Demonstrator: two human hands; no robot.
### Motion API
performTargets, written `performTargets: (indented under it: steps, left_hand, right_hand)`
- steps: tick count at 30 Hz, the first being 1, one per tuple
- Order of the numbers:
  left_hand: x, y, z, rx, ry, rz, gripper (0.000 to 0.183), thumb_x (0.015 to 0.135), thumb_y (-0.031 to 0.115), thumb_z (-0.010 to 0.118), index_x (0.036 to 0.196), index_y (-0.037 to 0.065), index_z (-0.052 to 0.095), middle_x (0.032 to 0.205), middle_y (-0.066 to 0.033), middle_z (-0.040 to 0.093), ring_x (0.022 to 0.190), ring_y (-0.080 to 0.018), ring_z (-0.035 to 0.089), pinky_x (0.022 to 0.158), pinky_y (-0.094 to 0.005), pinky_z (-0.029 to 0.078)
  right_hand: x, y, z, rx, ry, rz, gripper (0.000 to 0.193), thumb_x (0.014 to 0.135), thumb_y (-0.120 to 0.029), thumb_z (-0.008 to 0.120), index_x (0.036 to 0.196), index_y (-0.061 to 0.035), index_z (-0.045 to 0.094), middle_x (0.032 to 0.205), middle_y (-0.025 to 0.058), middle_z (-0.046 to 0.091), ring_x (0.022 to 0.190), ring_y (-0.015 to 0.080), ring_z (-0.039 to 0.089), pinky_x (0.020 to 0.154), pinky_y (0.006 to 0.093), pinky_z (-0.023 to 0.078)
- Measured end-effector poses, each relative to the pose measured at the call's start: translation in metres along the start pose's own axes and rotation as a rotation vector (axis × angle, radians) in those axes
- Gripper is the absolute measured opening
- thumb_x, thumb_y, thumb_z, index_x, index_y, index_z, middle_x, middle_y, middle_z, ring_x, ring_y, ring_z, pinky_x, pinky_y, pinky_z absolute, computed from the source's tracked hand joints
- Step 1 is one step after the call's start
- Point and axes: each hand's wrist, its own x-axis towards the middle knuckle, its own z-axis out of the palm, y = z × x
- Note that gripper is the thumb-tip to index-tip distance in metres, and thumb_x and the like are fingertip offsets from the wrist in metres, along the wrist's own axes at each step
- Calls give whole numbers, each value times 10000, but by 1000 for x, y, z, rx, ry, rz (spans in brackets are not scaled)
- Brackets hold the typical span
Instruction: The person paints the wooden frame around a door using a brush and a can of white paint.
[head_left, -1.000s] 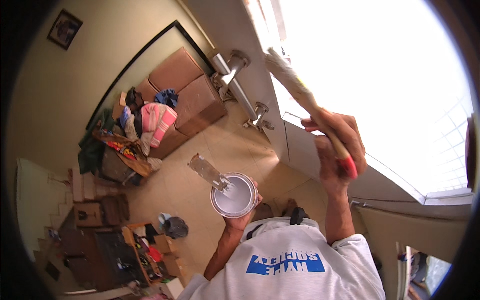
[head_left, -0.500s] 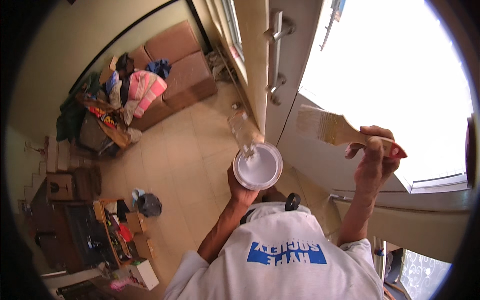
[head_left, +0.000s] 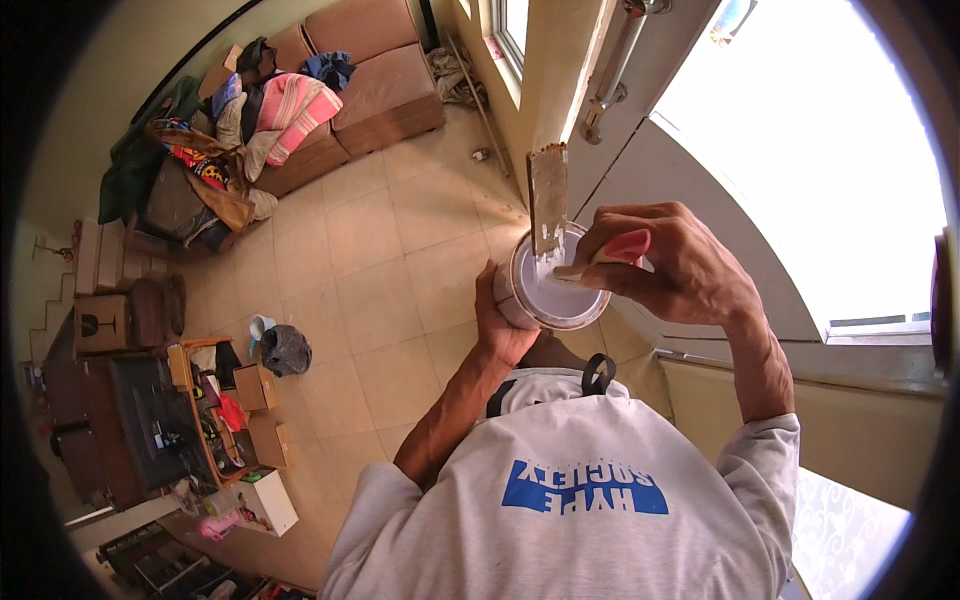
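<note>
My left hand (head_left: 503, 328) is wrapped round the side of a round paint can (head_left: 519, 290) held in front of my chest. Pale, whitish paint (head_left: 560, 297) shows inside it. A flat wooden stick (head_left: 548, 200), smeared with paint at its lower end, stands in the can and sticks out past the far rim. My right hand (head_left: 690, 262) is closed on a paintbrush (head_left: 628, 247) by its red-tipped handle, over the can's right side. The brush's head points down into the can; its bristles are mostly hidden by the fingers.
A grey door (head_left: 640, 185) with a metal pull handle (head_left: 612, 75) rises close on my right, beside a bright opening. Farther left stand a brown sofa (head_left: 385, 95) heaped with clothes and a cluttered shelf (head_left: 205, 410). A dark bag (head_left: 287, 350) lies on the tiled floor (head_left: 370, 290).
My right hand has brought the brush from beside the door leftward to the can, its head turned downward. The can has shifted slightly right and up, and the stick now stands more upright.
</note>
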Motion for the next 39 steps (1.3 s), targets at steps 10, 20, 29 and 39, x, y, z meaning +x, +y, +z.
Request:
performTargets:
  steps: [10,20,29,39]
  left_hand:
    - [-21,11,-6,-104,-10,7,675,989,579,468,1441,79,505,1435,-101,566,1326,-260,532,1137,-460,416]
    - [-22,17,-15,-121,94,30,626,992,555,475,1405,90,542,1401,-73,596,1294,-248,556,1116,-455,433]
    - [-12,15,-6,-121,133,29,638,985,575,472,1404,100,542,1406,-78,587,1302,-258,551,1115,-470,437]
    - [15,-5,28,-51,57,88,697,979,613,441,1473,121,472,1434,-120,549,1302,-319,549,1041,-560,493]
  right_hand:
    - [9,-13,20,7,-29,62,172,877,-166,747,961,-19,719,871,106,712,769,247,683,699,367,539]
    - [-1,-18,3,321,162,235,229,941,-197,730,1032,13,721,878,83,725,722,131,671,623,276,554]
    - [-25,39,37,736,592,364,401,977,-331,694,1014,67,668,786,114,691,627,159,674,581,286,566]
    - [-61,108,72,1325,766,337,305,1006,-315,606,1083,-20,599,781,99,699,617,169,703,605,330,613]
